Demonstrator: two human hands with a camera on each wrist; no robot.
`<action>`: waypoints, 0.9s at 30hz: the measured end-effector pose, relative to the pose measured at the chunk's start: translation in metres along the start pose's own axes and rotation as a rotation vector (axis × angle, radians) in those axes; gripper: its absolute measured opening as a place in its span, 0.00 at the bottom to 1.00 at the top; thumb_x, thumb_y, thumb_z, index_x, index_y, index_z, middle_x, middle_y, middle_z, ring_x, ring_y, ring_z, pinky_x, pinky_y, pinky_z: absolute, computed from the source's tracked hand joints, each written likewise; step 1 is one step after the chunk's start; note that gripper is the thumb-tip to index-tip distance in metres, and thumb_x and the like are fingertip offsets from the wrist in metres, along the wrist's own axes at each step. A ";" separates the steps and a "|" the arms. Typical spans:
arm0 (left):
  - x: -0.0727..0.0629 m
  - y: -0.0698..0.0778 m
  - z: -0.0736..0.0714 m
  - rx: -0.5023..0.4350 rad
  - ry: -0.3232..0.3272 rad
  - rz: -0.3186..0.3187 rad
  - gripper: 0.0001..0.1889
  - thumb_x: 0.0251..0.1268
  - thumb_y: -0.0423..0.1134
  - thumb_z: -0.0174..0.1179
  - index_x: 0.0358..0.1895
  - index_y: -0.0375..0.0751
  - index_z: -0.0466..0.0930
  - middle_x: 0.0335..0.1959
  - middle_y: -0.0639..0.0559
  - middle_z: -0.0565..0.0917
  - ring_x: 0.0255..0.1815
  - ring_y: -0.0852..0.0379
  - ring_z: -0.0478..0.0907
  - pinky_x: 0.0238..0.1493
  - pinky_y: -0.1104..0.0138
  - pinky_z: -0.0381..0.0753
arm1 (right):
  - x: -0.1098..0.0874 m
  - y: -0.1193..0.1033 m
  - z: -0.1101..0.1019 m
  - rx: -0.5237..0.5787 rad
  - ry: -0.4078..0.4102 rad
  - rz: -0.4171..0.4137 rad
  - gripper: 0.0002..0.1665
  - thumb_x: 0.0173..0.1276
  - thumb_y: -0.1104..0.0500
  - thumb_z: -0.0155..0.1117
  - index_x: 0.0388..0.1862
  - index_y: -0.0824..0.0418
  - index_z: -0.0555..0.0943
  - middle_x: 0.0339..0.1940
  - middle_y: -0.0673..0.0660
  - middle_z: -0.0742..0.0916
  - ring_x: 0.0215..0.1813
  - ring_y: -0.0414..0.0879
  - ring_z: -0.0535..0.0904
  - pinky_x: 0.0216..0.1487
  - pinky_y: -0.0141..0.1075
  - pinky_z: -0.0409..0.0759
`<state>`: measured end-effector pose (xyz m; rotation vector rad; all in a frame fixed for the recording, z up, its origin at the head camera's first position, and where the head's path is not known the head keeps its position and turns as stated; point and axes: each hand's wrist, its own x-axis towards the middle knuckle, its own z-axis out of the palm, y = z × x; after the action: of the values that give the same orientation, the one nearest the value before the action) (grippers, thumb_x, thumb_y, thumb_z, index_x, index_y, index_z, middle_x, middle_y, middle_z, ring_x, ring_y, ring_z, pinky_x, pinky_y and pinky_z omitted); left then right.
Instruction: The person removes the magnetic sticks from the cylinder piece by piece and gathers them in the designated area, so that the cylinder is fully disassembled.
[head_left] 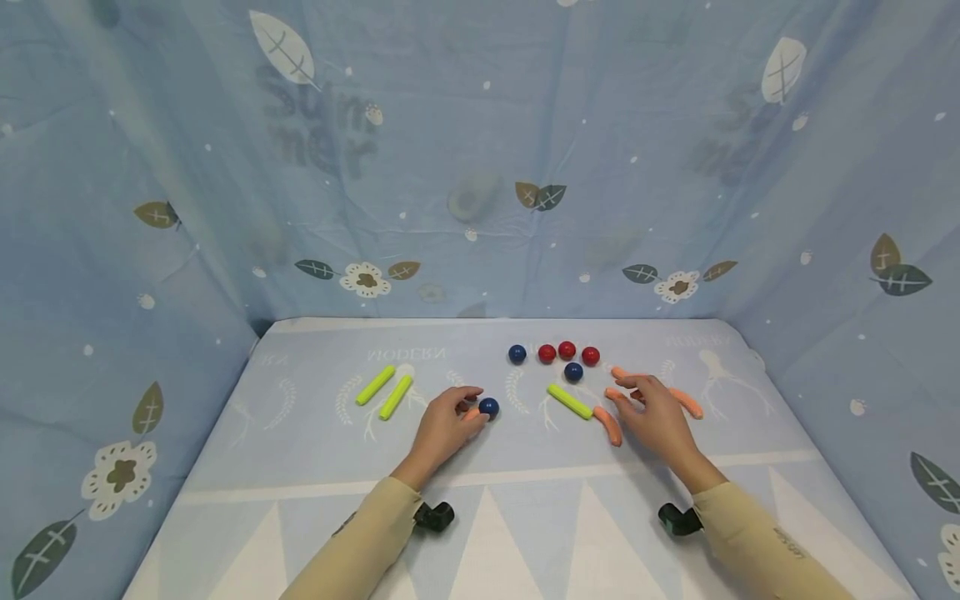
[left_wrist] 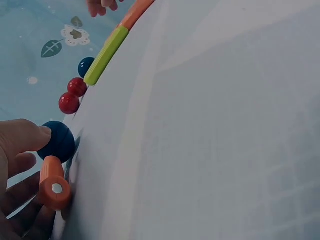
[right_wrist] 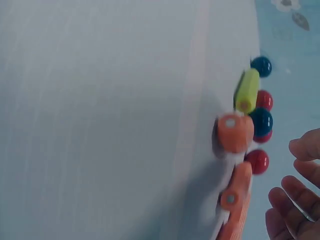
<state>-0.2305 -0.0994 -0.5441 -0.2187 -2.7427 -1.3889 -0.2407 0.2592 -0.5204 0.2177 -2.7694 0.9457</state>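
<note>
My left hand is at centre-left, low over the table. Its fingers curl around a dark blue ball and a short orange stick, end to end with the ball; whether they are joined I cannot tell. In the left wrist view one fingertip presses the ball. My right hand hovers over several curved orange sticks, its fingers loosely bent and nothing between them. In the right wrist view its fingers stand apart from the sticks. A green stick lies end to end with an orange stick.
Two green sticks lie left of my left hand. Toward the back are red balls and two more blue balls. Patterned blue cloth hangs behind and on both sides of the table.
</note>
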 end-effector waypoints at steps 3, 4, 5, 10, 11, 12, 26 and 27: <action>-0.002 -0.002 -0.002 -0.030 0.000 -0.013 0.24 0.61 0.41 0.74 0.61 0.44 0.82 0.51 0.50 0.83 0.46 0.54 0.77 0.29 0.67 0.83 | 0.000 -0.009 0.009 0.014 -0.027 -0.025 0.19 0.70 0.60 0.68 0.57 0.65 0.82 0.57 0.63 0.83 0.53 0.60 0.81 0.53 0.55 0.80; -0.002 -0.004 -0.003 -0.029 0.004 -0.014 0.24 0.61 0.41 0.74 0.61 0.45 0.82 0.51 0.50 0.83 0.46 0.55 0.77 0.32 0.67 0.83 | 0.001 -0.012 0.012 0.014 -0.039 -0.030 0.18 0.70 0.60 0.68 0.57 0.65 0.82 0.56 0.62 0.83 0.53 0.59 0.81 0.52 0.54 0.81; -0.003 -0.004 -0.004 -0.026 0.010 -0.014 0.24 0.61 0.41 0.74 0.61 0.45 0.83 0.50 0.51 0.84 0.46 0.55 0.77 0.35 0.66 0.83 | 0.001 -0.015 0.015 0.011 -0.047 -0.034 0.19 0.69 0.60 0.69 0.57 0.64 0.82 0.56 0.62 0.83 0.53 0.58 0.82 0.52 0.54 0.81; -0.006 -0.008 -0.008 0.008 0.032 0.001 0.22 0.62 0.43 0.73 0.59 0.46 0.83 0.48 0.52 0.84 0.46 0.56 0.79 0.51 0.59 0.80 | 0.001 -0.029 0.031 -0.007 -0.080 -0.061 0.19 0.67 0.60 0.70 0.56 0.60 0.83 0.52 0.58 0.85 0.49 0.52 0.81 0.48 0.49 0.82; -0.007 -0.009 -0.008 0.011 0.034 0.006 0.22 0.62 0.44 0.73 0.59 0.46 0.83 0.47 0.52 0.84 0.46 0.56 0.79 0.52 0.58 0.80 | 0.001 -0.032 0.033 0.000 -0.084 -0.070 0.19 0.66 0.61 0.71 0.56 0.60 0.84 0.51 0.57 0.86 0.48 0.51 0.81 0.48 0.48 0.82; -0.007 -0.009 -0.009 0.011 0.036 0.004 0.22 0.62 0.44 0.73 0.59 0.45 0.83 0.47 0.53 0.85 0.46 0.56 0.79 0.52 0.57 0.80 | 0.001 -0.036 0.036 0.009 -0.092 -0.078 0.19 0.66 0.61 0.71 0.56 0.60 0.84 0.51 0.57 0.86 0.47 0.49 0.81 0.48 0.47 0.82; -0.017 -0.011 -0.016 0.047 0.071 -0.041 0.15 0.62 0.44 0.72 0.49 0.44 0.84 0.36 0.55 0.83 0.37 0.56 0.78 0.40 0.61 0.77 | 0.005 -0.079 0.073 0.119 -0.237 -0.183 0.22 0.67 0.59 0.72 0.59 0.58 0.82 0.52 0.55 0.85 0.46 0.44 0.80 0.49 0.41 0.82; -0.017 -0.011 -0.017 0.047 0.071 -0.042 0.14 0.62 0.43 0.72 0.48 0.44 0.84 0.35 0.55 0.83 0.37 0.55 0.78 0.40 0.61 0.77 | 0.006 -0.082 0.075 0.126 -0.249 -0.183 0.22 0.67 0.59 0.72 0.60 0.58 0.82 0.52 0.55 0.85 0.46 0.44 0.80 0.49 0.41 0.82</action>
<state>-0.2152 -0.1206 -0.5448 -0.1077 -2.7333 -1.3133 -0.2404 0.1482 -0.5291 0.6383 -2.8457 1.1128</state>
